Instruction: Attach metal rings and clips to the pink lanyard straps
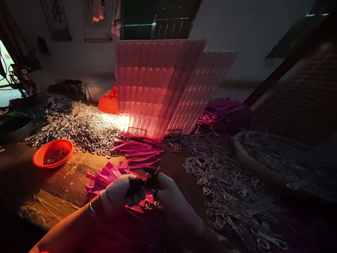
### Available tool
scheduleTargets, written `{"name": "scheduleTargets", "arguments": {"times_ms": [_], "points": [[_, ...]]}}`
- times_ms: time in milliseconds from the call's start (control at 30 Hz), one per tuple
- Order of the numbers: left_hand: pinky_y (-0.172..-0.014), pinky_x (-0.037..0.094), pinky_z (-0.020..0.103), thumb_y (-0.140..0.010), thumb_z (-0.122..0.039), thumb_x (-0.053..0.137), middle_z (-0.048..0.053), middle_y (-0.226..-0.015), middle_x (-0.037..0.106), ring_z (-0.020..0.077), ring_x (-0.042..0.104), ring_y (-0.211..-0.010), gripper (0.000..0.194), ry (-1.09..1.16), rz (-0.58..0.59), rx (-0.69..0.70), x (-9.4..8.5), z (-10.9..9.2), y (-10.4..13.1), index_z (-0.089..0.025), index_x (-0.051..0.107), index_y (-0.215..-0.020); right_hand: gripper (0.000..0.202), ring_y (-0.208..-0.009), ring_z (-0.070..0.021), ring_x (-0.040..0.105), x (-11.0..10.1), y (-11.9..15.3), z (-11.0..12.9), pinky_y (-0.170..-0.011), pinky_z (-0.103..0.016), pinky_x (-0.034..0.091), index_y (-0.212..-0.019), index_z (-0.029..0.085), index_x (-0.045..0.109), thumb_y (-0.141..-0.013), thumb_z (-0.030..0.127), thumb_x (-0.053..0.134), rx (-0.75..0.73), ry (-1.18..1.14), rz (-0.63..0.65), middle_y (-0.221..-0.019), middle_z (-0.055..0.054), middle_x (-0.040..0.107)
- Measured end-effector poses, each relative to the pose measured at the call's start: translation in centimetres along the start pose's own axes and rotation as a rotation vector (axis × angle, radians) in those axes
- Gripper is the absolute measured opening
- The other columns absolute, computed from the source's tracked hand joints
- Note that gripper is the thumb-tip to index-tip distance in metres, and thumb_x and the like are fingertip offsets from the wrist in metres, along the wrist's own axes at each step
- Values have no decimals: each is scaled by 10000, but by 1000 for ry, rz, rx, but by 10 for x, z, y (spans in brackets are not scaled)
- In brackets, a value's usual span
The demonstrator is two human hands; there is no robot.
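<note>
My left hand (123,191), in a pale knitted glove with blackened fingertips, is closed beside a bundle of pink straps (105,177). What its fingers pinch is hidden. Meeting it fingertip to fingertip, my right hand (168,191) wears a similar glove with dark finger ends and is closed too. Small metal clasps (152,204) with round rings show just under the fingers, seemingly in the right hand's grip. Beneath the left fingers lies more pink strap (137,208). Further pink straps (144,153) are spread on the table beyond both hands.
Loose metal clasps (223,175) cover the right side, by a large round tub (239,144). A heap of metal rings (89,130) glows under a red lamp (108,102). An orange bowl (54,153) sits left. Ribbed translucent panels (147,80) stand behind, near a purple bundle (226,107).
</note>
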State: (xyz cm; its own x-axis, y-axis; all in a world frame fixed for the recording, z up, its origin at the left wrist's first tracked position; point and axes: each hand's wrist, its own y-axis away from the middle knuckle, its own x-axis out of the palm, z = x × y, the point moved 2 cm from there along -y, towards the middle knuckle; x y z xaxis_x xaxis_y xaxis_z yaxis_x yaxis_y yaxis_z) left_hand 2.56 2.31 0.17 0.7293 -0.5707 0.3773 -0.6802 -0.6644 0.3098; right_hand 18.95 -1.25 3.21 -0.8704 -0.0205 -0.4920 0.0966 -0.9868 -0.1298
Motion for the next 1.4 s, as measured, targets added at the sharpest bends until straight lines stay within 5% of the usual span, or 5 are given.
{"name": "scheduleTargets", "arguments": {"times_ms": [467, 633, 1000, 1233, 1400], "points": [[-386, 235, 192, -844, -359, 582, -33, -511, 466, 63, 353, -385, 230, 2, -137, 125, 9, 1, -6, -151, 621, -755, 453, -986, -229, 622, 10, 9, -1, -873, -380, 513, -1150, 203, 662, -751, 111, 470, -41, -1, -92, -1034, -70, 693], [-609, 434, 212, -693, -118, 661, 45, -787, 657, 134, 565, -707, 264, -267, -451, 478, -10, -6, -6, -171, 757, -932, 338, -880, -234, 652, 10, 16, 9, -792, -364, 534, -1154, 206, 691, -867, 299, 539, 7, -172, -81, -970, -78, 719], [-355, 231, 172, -762, -358, 676, 41, -704, 634, 66, 469, -423, 284, 273, -170, 69, -4, 1, -2, -130, 618, -921, 392, -823, -217, 647, 15, -1, 12, -668, -306, 504, -1144, 171, 662, -793, 315, 564, 115, -283, -288, -936, -64, 728], [-506, 316, 243, -866, -382, 576, -5, -596, 514, 94, 410, -518, 255, -505, -336, 441, 0, 0, 3, -168, 547, -731, 517, -997, -240, 592, 23, 4, 4, -818, -349, 431, -1143, 152, 651, -708, 19, 405, -32, 375, -196, -1147, -135, 660], [-617, 337, 276, -837, -237, 560, 27, -696, 580, 126, 438, -637, 145, -846, -390, 483, -14, -10, -2, -169, 548, -710, 184, -744, -214, 532, 21, -4, 9, -657, -325, 303, -769, 163, 648, -672, 67, 525, -161, 783, -23, -825, -99, 653]]}}
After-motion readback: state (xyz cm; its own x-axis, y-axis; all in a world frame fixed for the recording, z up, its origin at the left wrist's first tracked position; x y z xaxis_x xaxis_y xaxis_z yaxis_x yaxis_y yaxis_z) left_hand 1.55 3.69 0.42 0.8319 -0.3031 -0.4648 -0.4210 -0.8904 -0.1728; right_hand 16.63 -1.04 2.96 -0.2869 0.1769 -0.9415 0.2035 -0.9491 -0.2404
